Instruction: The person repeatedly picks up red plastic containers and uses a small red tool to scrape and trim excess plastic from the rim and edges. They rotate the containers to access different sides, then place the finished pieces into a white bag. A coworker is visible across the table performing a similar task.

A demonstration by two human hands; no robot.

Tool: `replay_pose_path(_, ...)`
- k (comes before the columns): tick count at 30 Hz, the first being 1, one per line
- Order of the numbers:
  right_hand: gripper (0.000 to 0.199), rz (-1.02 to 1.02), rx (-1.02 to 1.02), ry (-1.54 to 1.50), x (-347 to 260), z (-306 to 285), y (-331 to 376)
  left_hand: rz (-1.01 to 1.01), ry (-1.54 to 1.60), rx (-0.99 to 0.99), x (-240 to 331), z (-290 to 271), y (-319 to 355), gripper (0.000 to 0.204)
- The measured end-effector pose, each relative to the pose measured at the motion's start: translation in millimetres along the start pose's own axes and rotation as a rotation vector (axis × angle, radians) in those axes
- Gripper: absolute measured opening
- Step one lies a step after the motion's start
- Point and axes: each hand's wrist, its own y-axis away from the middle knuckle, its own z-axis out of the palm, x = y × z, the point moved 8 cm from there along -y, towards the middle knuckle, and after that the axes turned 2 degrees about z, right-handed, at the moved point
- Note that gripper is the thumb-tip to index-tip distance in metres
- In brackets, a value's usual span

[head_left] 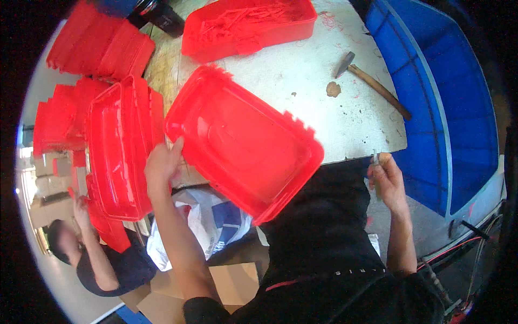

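Observation:
A shallow red plastic tray (243,140) with notched rims lies tilted across the near edge of the worktable, its open side facing up. My left hand (163,164) grips its left end, thumb over the rim and fingers around the outside. Off to the right, apart from the tray, my right hand (387,181) is closed on a small slim tool (376,157) with a pale, shiny upper end; its exact kind is hard to make out. A hammer (372,83) with a wooden handle lies on the table beyond that hand.
A red bin (248,46) of red plastic scraps stands at the far side. Stacked red trays (118,146) rise on the left, near another person (102,259). Blue crates (426,108) border the right. A white plastic bag (199,221) and cardboard box (232,283) sit below.

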Motion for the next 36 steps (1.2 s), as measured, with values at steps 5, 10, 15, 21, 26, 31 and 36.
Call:
replay_pose_path(5,0.019,-0.036,-0.048,0.031,-15,44,-21,0.992,-0.233,0.645,165,-16,104,0.061)
replay_pose_path(10,0.026,-0.005,-0.055,-0.118,-34,88,-57,1.257,-0.286,0.39,267,39,56,0.051)
replay_pose_path(15,0.028,-0.048,0.04,-0.091,-29,95,-76,1.162,-0.187,0.434,265,60,28,0.051)
replay_pose_path(21,0.03,-0.037,0.073,-0.05,-33,89,-90,1.112,-0.181,0.502,263,59,28,0.055)
replay_pose_path(26,0.03,-0.005,0.066,0.002,-32,92,-79,1.081,-0.184,0.521,264,58,24,0.057)
replay_pose_path(31,0.03,-0.02,0.048,0.019,-32,94,-63,1.076,-0.187,0.537,264,59,24,0.058)
replay_pose_path(36,0.027,-0.035,0.002,0.038,-22,101,-38,1.082,-0.172,0.551,264,58,24,0.058)
